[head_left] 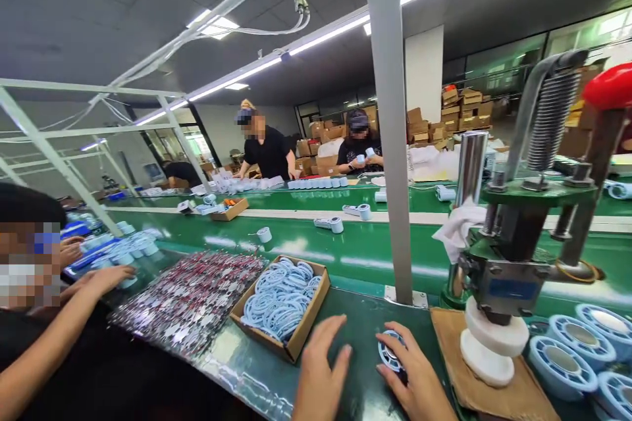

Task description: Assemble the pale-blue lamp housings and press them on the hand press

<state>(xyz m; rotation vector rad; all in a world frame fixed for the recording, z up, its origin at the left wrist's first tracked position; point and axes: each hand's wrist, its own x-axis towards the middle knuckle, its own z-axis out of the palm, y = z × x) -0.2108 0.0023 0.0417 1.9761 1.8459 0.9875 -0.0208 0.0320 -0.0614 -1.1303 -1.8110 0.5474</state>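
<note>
My right hand (pixel 417 371) has its thumb and fingers closed around the edge of a light blue round part with spokes (pixel 390 351), held low over the green tabletop. To its left, my left hand (pixel 323 368) holds nothing, its thumb and fingers apart. Beyond that hand is a cardboard box (pixel 261 337) filled with light blue plastic rings (pixel 284 299). On my right stands a hand press (pixel 513 276) with a red handle (pixel 609 85). Its white round upper pad (pixel 496 334) hangs above a white lower pad (pixel 486 362).
Several light blue round housings (pixel 563 362) stand right of the press, near a cardboard sheet (pixel 459 381). Small boards with red wires (pixel 192 296) cover the left tabletop. A grey post (pixel 395 145) rises ahead before a green conveyor (pixel 296 237). Co-workers sit left and stand opposite.
</note>
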